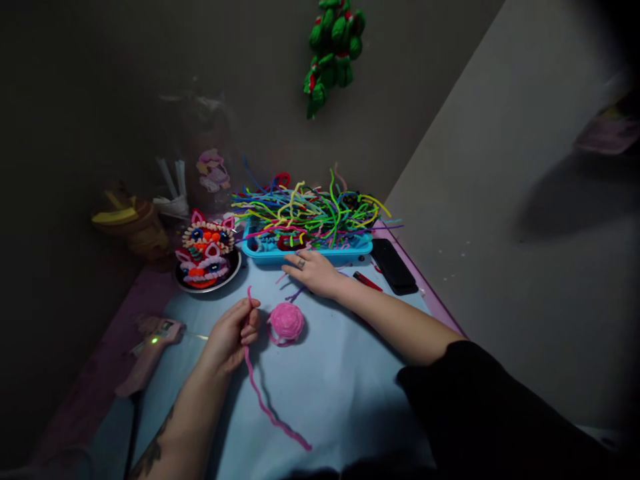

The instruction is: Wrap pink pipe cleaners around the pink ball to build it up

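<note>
My left hand (231, 335) is closed around a long pink pipe cleaner (265, 403) that trails toward me across the light blue table surface (340, 393). Just to its right lies a round pink pipe-cleaner ball (286, 321), apart from the hand. My right hand (313, 272) reaches forward, fingers curled down on the table at the front edge of a blue tray (270, 255) heaped with several coloured pipe cleaners (310, 213). A ring shows on one finger. Whether the fingers pinch a thin strand under them is unclear.
A plate (227, 280) with a colourful pipe-cleaner lion head stands left of the tray. A black phone (393, 265) and a red pen (367, 281) lie to the right. A glue gun with a green light (153, 341) lies at the left. A green ornament (333, 50) hangs on the wall.
</note>
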Available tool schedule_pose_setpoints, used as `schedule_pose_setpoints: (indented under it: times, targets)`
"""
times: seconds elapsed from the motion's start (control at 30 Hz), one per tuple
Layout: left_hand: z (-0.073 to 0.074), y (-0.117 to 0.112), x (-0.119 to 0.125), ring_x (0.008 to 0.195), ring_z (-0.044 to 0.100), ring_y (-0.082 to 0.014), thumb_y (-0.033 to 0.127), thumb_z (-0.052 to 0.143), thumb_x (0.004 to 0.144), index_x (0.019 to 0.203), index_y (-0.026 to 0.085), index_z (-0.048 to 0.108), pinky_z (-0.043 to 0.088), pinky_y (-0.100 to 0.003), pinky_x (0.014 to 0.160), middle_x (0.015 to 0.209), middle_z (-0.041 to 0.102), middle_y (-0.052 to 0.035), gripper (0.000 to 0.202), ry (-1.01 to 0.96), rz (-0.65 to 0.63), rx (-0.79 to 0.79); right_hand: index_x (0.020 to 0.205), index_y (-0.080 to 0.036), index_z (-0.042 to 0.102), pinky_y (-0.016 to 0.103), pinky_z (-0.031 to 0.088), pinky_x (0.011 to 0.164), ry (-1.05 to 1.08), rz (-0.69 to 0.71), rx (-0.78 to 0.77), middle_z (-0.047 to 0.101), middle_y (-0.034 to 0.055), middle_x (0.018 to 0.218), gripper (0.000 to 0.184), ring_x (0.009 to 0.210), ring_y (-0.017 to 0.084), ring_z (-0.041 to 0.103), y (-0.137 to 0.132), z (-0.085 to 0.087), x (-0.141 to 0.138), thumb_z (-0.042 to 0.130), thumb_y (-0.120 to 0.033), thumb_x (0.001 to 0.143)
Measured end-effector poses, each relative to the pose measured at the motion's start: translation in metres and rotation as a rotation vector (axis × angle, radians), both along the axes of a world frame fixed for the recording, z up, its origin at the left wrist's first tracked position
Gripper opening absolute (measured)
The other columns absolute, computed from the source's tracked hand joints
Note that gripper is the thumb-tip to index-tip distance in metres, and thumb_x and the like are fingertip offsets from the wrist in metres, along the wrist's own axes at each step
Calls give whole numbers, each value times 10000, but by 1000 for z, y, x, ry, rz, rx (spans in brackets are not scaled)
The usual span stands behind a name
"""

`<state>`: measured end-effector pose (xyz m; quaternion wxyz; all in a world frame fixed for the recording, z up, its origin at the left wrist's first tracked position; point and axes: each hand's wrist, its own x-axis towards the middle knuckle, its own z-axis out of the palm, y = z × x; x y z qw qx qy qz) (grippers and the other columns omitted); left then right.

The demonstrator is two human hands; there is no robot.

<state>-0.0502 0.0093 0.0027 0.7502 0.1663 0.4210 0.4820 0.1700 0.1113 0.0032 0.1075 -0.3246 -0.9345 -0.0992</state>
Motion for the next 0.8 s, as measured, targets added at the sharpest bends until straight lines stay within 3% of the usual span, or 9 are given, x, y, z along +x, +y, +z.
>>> schedule_pose_setpoints:
  times: [0.13, 0.27, 0.4, 0.47, 0.53, 0.6, 0.73, 0.8]
  targets:
    - [0, 2, -2, 362, 299, -6, 123, 508, 835, 825, 124, 559, 216, -74, 309, 565, 423, 41, 52, -31, 24, -20, 984, -184, 675, 371, 404, 750, -19, -84, 47, 613, 107, 1198, 231, 924, 237, 492, 9, 0, 2, 455, -185, 915]
    - [1, 2, -1, 366, 291, -6, 134, 557, 806, 821, 127, 561, 198, -79, 311, 578, 433, 39, 17, -23, 31, -6, 951, -189, 688, 358, 389, 763, 85, -109, 39, 648, 94, 1132, 219, 911, 226, 496, 6, 2, 6, 474, -176, 903]
    - [5, -4, 3, 371, 263, 3, 275, 710, 725, 876, 131, 609, 184, -99, 329, 592, 484, 41, 231, 39, 67, 111, 945, -200, 669, 308, 389, 732, 255, -1, -34, 699, 67, 937, 196, 828, 181, 538, -27, 14, -16, 479, -236, 914]
    - [5, -8, 5, 389, 293, -1, 360, 784, 646, 953, 136, 643, 220, -114, 356, 591, 501, 43, 406, 90, 164, 191, 960, -209, 644, 283, 384, 709, 298, 104, -41, 695, 45, 862, 186, 769, 150, 554, -50, 23, -36, 467, -256, 923]
    - [2, -11, 5, 408, 348, -20, 402, 846, 529, 923, 134, 674, 261, -137, 380, 563, 504, 43, 507, 115, 255, 238, 882, -199, 626, 286, 359, 630, 274, 102, -16, 668, 25, 755, 153, 696, 154, 541, -70, 30, -56, 480, -240, 906]
    - [0, -12, 3, 442, 402, -38, 382, 874, 468, 817, 133, 691, 293, -155, 400, 569, 511, 38, 466, 132, 319, 299, 807, -187, 606, 297, 323, 567, 250, 59, -8, 648, 26, 718, 127, 666, 168, 525, -82, 36, -71, 512, -239, 875]
    - [1, -7, -4, 427, 378, -24, 310, 847, 554, 656, 123, 650, 297, -163, 373, 664, 567, 16, 290, 79, 303, 441, 828, -189, 600, 314, 296, 570, 252, -19, 33, 643, 31, 738, 110, 722, 198, 513, -84, 41, -80, 524, -255, 870]
    - [4, -2, -9, 436, 391, -23, 256, 841, 571, 670, 127, 643, 311, -150, 367, 685, 592, 21, 257, -14, 388, 438, 868, -194, 609, 325, 305, 612, 271, -36, 61, 651, 33, 757, 137, 755, 202, 508, -80, 41, -75, 493, -259, 900]
